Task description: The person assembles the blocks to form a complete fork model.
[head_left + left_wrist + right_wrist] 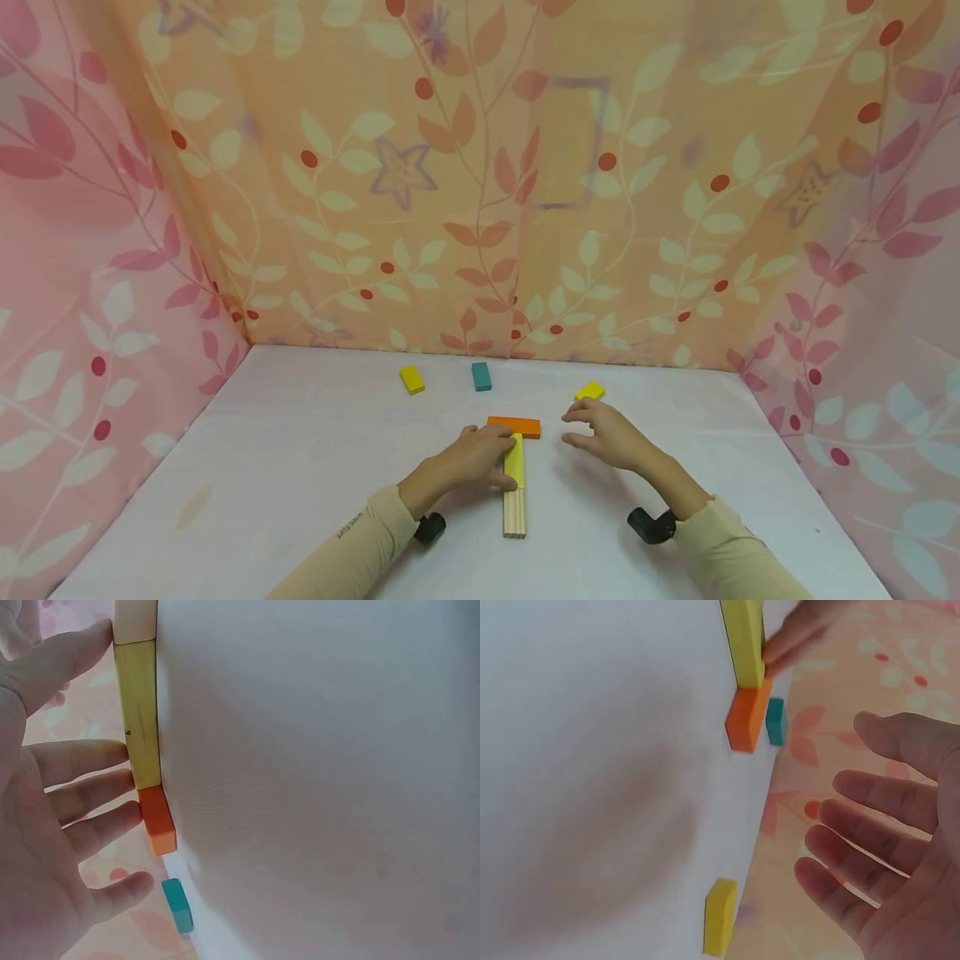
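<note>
My left hand [468, 457] rests its thumb and extended fingers along a row of blocks laid end to end. In that row a plain wooden block [514, 517] lies nearest me, then a yellow block [515, 462]. An orange block [528, 428] lies crosswise at the far end, forming a T. Seen from the left wrist, the fingertips meet the side of the yellow block [139, 712] and the orange block [156, 821]. My right hand [611, 435] hovers to the right of the row with fingers spread, holding nothing. Just beyond it sits a small yellow block [592, 389].
Toward the back of the white tabletop [300, 433] lie a teal block [482, 377] and another small yellow block [412, 380]. Floral cloth [465, 208] hangs behind the table and along both sides. Black wrist devices [652, 527] sit beneath the forearms.
</note>
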Demonstrator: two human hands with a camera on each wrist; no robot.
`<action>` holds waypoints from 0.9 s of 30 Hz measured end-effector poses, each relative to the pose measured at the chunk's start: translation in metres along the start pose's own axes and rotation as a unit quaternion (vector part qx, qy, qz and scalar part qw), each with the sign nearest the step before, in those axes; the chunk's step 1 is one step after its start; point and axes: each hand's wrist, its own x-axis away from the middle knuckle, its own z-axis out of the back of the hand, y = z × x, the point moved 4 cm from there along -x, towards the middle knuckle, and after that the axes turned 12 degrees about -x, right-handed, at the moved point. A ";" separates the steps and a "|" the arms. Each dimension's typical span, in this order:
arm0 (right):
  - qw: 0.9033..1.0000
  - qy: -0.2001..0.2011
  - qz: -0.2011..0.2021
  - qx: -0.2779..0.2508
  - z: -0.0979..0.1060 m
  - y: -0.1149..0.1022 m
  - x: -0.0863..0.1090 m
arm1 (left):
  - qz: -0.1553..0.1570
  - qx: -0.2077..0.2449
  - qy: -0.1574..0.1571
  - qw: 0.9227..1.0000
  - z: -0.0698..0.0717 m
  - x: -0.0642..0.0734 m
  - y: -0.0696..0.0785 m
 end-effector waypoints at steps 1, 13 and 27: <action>1.000 0.005 0.001 0.004 0.003 0.002 -0.002 | 0.000 -0.001 -0.001 1.000 0.000 0.000 0.000; 0.998 0.036 -0.042 0.009 0.031 0.031 -0.028 | -0.004 0.018 -0.002 1.000 -0.001 0.000 -0.002; 0.996 0.032 -0.081 0.029 0.035 0.065 -0.054 | -0.001 0.024 0.003 1.000 0.001 0.001 -0.001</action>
